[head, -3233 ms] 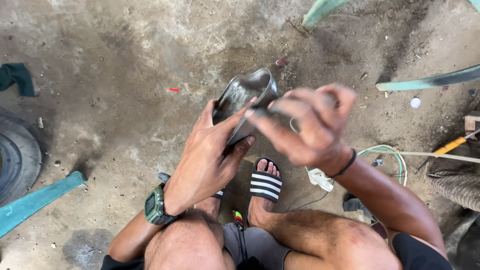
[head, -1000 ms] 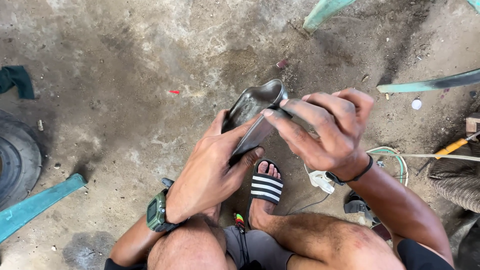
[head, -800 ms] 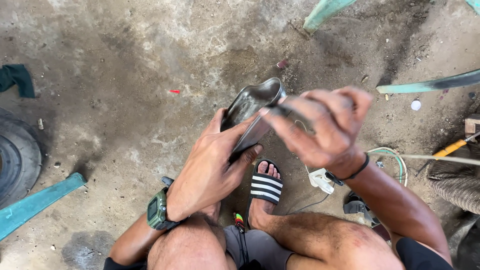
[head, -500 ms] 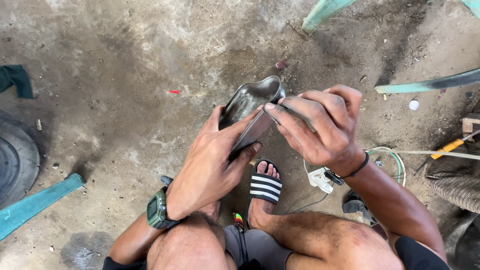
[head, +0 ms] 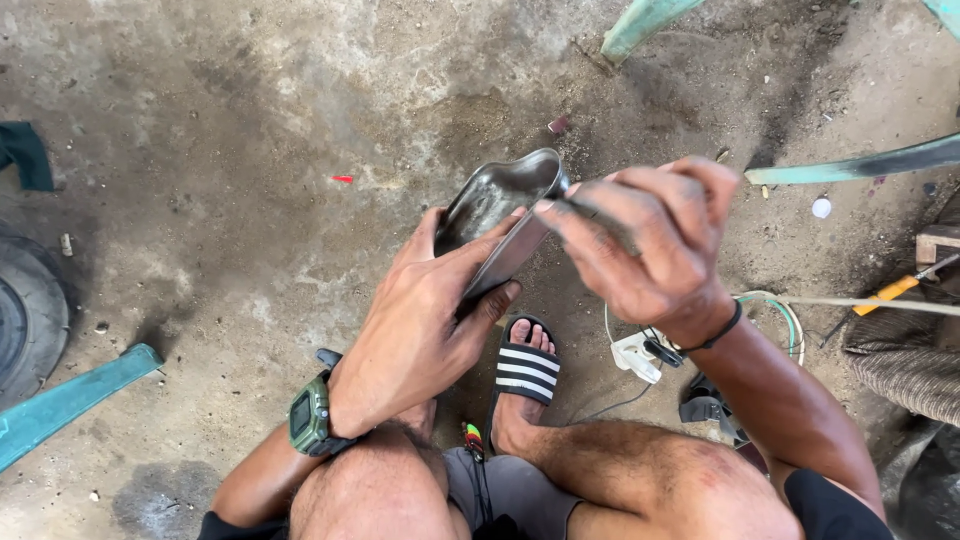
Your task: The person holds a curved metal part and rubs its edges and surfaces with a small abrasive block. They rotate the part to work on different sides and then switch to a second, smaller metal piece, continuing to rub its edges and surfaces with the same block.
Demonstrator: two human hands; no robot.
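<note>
Holding a curved, dull-grey metal piece [head: 497, 205] above the concrete floor [head: 250, 180], the left hand [head: 425, 320] grips it from below, fingers [head: 492, 245] wrapped along its lower edge and thumb on the near side. The right hand [head: 650, 245] is clenched around a thin dark tool [head: 590, 212], too hidden to name, with its tip pressed at the piece's upper right rim. The piece hangs in the air in front of the knees, over a foot in a black sandal with white stripes [head: 527, 368].

Judging by the surface, the hollow looks smeared and worn grey; the work along the rim appears under way, and how much remains cannot be told.

Room is fair ahead and to the left, where the floor is bare but for a small red scrap [head: 342, 179]. A tyre [head: 30, 320] and a teal bar [head: 70, 400] lie well apart at the left edge. To the right it is tighter: a white plug block with cable [head: 640, 352] sits just beside the right forearm, a teal strip [head: 850, 165] beyond.
</note>
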